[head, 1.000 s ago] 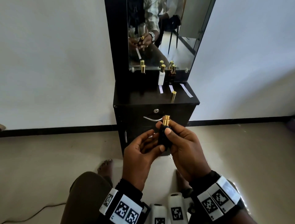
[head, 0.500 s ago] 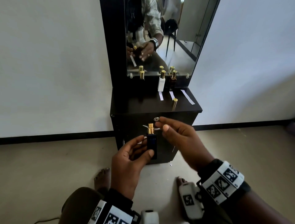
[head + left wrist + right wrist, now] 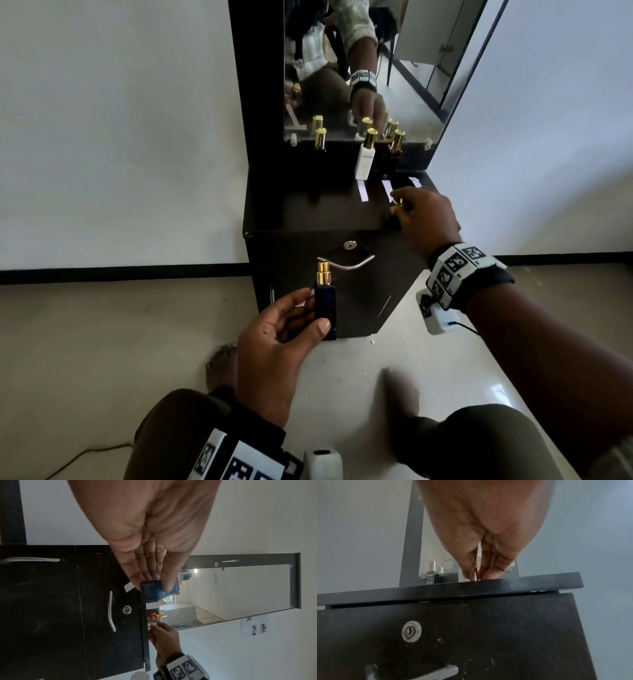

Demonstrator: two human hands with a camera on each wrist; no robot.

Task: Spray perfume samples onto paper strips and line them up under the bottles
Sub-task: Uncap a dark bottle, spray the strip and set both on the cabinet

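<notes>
My left hand (image 3: 313, 310) grips a dark perfume bottle (image 3: 325, 308) upright in front of the cabinet, its gold sprayer (image 3: 322, 272) bare. A white paper strip (image 3: 310, 293) shows behind the bottle, under my fingers. The left wrist view shows the bottle's base (image 3: 151, 593) between thumb and fingers and the strip's end (image 3: 128, 586). My right hand (image 3: 397, 207) reaches over the dresser top (image 3: 308, 212) and pinches the gold cap (image 3: 397, 202) standing near the right front edge. In the right wrist view its fingertips (image 3: 489, 574) close on the cap (image 3: 476, 576).
Against the mirror (image 3: 411, 85) stand a black bottle with a gold cap (image 3: 320, 138), a white bottle (image 3: 364, 161) and an amber bottle (image 3: 394, 150). Paper strips (image 3: 361, 190) lie in front of them. Below are the lock (image 3: 350, 244) and handle (image 3: 346, 263).
My right hand has let go of the dark bottle and moved forward and right to the gold cap on the dresser. The left hand keeps the bottle, now lower and further left.
</notes>
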